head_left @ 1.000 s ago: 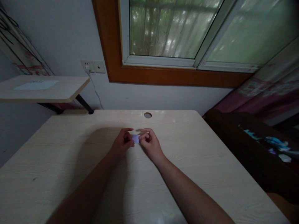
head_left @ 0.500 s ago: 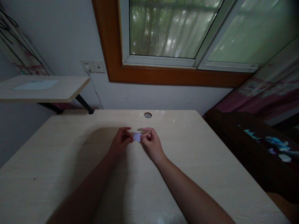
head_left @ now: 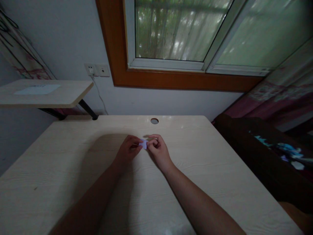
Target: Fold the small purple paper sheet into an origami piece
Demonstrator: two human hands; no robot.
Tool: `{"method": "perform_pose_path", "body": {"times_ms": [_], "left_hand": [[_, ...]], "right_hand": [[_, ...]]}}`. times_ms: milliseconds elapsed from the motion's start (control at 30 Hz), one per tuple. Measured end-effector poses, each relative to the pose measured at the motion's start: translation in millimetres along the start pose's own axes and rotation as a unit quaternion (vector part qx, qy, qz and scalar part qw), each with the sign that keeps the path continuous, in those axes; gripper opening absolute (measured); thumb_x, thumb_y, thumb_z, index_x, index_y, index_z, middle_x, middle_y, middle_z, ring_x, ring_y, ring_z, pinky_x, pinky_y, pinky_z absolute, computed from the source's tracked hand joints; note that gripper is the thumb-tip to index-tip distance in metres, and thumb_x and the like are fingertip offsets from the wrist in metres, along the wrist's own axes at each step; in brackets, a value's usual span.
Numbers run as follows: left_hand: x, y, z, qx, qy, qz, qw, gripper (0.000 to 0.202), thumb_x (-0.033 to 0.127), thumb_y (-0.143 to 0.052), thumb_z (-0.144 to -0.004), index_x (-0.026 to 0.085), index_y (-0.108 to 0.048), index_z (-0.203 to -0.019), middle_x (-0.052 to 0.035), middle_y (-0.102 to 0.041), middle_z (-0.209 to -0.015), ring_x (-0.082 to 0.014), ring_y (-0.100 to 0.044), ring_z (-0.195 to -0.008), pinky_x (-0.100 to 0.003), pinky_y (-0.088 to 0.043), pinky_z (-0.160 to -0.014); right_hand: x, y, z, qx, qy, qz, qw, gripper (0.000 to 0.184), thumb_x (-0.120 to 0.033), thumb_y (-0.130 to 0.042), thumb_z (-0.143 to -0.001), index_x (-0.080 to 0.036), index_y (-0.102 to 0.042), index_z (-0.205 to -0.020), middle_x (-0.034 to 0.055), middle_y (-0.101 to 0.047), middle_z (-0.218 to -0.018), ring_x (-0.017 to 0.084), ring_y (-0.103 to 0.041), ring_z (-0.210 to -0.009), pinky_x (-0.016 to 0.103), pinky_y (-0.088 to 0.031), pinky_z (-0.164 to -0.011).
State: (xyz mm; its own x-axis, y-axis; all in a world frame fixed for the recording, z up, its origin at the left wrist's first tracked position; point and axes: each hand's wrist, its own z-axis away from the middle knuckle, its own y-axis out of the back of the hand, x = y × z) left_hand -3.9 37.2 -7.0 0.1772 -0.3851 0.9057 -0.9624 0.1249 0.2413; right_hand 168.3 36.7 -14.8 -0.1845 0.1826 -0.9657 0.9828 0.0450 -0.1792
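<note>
Here, a small lilac piece of paper (head_left: 143, 144) sits between two hands, the left hand (head_left: 127, 148) pinching one side, the right hand (head_left: 158, 150) the other, over a wood-grain desk (head_left: 156, 202), near its round cable hole (head_left: 154, 121).

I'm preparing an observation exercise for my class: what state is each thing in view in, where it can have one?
Small purple piece: held between both hands.
Left hand: pinching its left side.
Right hand: fingers curled, gripping its right side.
Left socket: in use.
White cord: plugged in, hanging down.
Right socket: unused.
Desk hole: uncovered.
Pale sheet: lying flat.
</note>
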Motion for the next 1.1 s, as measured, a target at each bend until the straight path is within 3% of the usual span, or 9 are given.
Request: {"method": "perform_pose_path", "body": {"times_ms": [267,500,733,1100], "left_hand": [[-4,-0.4,3,0.005,0.080,0.047,0.996,0.031,0.027,-0.068,-0.082,0.023,-0.062,-0.112,-0.0004,-0.062,-0.089,-0.0146,-0.060,-0.081,-0.027,-0.048,-0.076],[-6,-3.1,4,0.009,0.081,0.069,0.994,0.039,0.027,-0.069,-0.080,0.023,-0.059,-0.117,0.0015,-0.056,-0.080,-0.0129,-0.056,-0.073,-0.025,-0.047,-0.070],[-1,-3.2,3,0.003,0.102,0.125,0.987,0.042,0.025,-0.071,-0.077,0.022,-0.058,-0.116,0.0035,-0.054,-0.076,-0.0110,-0.054,-0.067,-0.023,-0.045,-0.064],[8,-0.4,1,0.009,0.096,0.181,0.979,0.039,0.023,-0.069,-0.079,0.019,-0.053,-0.114,0.0051,-0.057,-0.066,-0.0112,-0.058,-0.062,-0.025,-0.045,-0.063]], "right_hand": [[-3,0,2,-0.033,0.002,0.041,0.999,0.028,-0.030,-0.065,-0.084,-0.023,-0.055,-0.109,-0.0035,-0.059,-0.070,0.014,-0.054,-0.064,0.026,-0.042,-0.062],[-7,-3,6,-0.068,0.018,0.124,0.990,0.030,-0.025,-0.064,-0.082,-0.025,-0.055,-0.111,-0.0052,-0.053,-0.067,0.014,-0.050,-0.060,0.026,-0.040,-0.059],[-13,-4,8,-0.071,0.020,0.111,0.991,0.032,-0.018,-0.061,-0.080,-0.024,-0.054,-0.111,-0.0059,-0.054,-0.066,0.014,-0.049,-0.060,0.026,-0.039,-0.059],[-5,-4,8,-0.051,0.013,0.051,0.997,0.030,-0.030,-0.058,-0.088,-0.025,-0.049,-0.117,-0.0047,-0.052,-0.068,0.015,-0.052,-0.063,0.027,-0.041,-0.061]]}}
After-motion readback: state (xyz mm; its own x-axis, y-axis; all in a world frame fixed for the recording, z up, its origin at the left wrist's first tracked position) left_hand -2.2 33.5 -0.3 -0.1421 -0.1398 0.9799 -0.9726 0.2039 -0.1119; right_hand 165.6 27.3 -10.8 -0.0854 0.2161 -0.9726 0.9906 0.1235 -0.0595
